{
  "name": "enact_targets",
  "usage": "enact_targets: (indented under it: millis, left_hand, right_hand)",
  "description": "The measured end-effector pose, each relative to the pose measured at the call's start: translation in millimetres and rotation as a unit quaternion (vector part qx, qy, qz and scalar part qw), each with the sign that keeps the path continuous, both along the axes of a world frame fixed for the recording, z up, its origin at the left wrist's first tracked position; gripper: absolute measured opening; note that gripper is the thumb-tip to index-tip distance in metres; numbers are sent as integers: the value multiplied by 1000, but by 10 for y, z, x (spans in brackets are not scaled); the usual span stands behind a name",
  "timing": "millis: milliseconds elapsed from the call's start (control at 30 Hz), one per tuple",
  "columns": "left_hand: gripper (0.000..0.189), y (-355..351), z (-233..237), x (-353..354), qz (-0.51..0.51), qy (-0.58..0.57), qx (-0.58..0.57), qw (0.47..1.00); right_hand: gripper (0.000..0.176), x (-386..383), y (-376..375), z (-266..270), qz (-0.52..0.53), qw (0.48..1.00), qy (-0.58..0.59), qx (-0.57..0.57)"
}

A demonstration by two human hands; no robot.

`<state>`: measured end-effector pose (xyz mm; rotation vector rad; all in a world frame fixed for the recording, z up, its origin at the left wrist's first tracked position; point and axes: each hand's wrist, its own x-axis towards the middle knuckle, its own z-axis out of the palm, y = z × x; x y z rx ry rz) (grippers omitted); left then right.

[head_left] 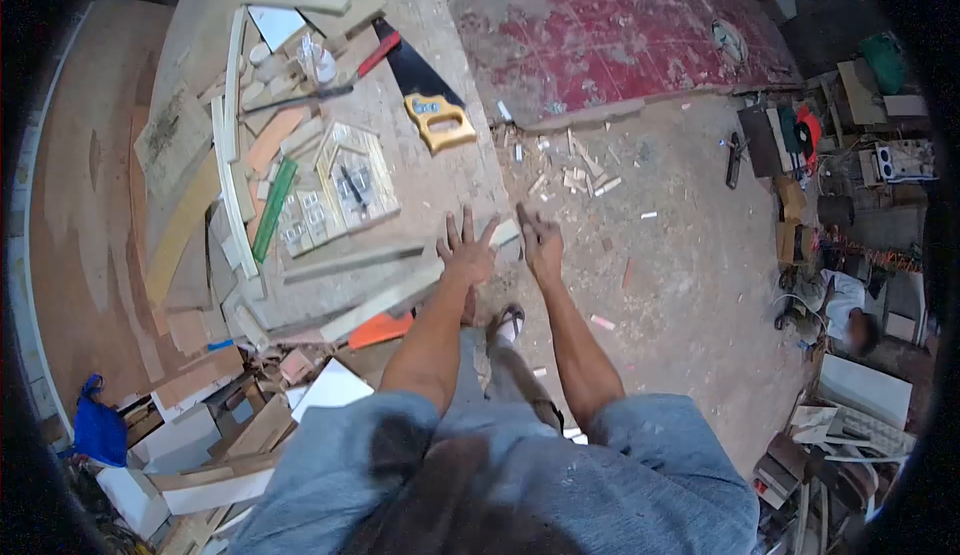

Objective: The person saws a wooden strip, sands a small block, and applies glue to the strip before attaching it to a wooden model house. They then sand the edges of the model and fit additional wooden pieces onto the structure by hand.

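A pale wooden strip [385,302] lies slantwise along the near edge of the workbench, its right end at the bench corner. My left hand [467,255] rests on this strip, palm down with fingers spread. Just beyond the strip's right end is my right hand [541,242], its fingers partly curled. Whatever is between those fingers, if anything, is too small to make out. An orange object [380,330] shows below the strip. Farther up the bench lie a handsaw [440,120] with a yellow handle and a small house-shaped wooden frame [345,190].
The bench [440,180] also carries wood offcuts, a green strip [273,210] and a red-handled tool [377,55]. Scrap boards [240,445] are heaped at lower left. Wood chips [590,170] litter the floor to the right. Another person [845,310] is at far right.
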<state>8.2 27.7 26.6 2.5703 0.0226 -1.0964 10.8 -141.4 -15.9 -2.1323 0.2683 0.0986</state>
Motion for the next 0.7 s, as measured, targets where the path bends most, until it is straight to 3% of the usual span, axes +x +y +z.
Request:
enact_targets:
  millis: [100,200,300,367,400,467,500,533,600,667,700]
  left_hand:
    - [67,3,-22,142,5,5,-2,1000]
    - [66,-57,-19,-95,4,22,-10,1000]
    - [67,10,1,103,12,36,-14,999]
    - [68,22,-67,80,8,2,-20,1000]
    - [66,8,-45,91,12,3,-21,1000]
    - [65,-40,-7,-141,9,28,-21,999]
    - [64,6,26,99,11,15,-16,1000]
    - [65,6,32,160,7,32,-15,999]
    - [65,19,-16,-72,13,40,-22,999]
    - [66,34,-33,186,19,-4,-33,999]
    - [66,22,-44,97,23,-8,-43,999]
  right_hand:
    - [32,-228,110,75,-16,997,-68,-24]
    - [33,-152,-66,40,-2,998,-24,-60]
    - [33,-45,-16,-15,-5,997,-10,-74]
    - [33,-212,133,68,-64,996,-48,-43]
    - [32,-70,73,140,-24,998,-25,-51]
    - [34,-252,-146,-192,-9,998,-27,-62]
    - [36,36,-114,-333,9,996,-66,-66]
    - [36,23,-53,83,-11,999,-2,-42]
    - [36,-253,105,115,-7,996,-14,-84]
    - [36,0,103,122,-5,989,-78,-129]
    - [34,-79,12,195,4,994,-36,-108]
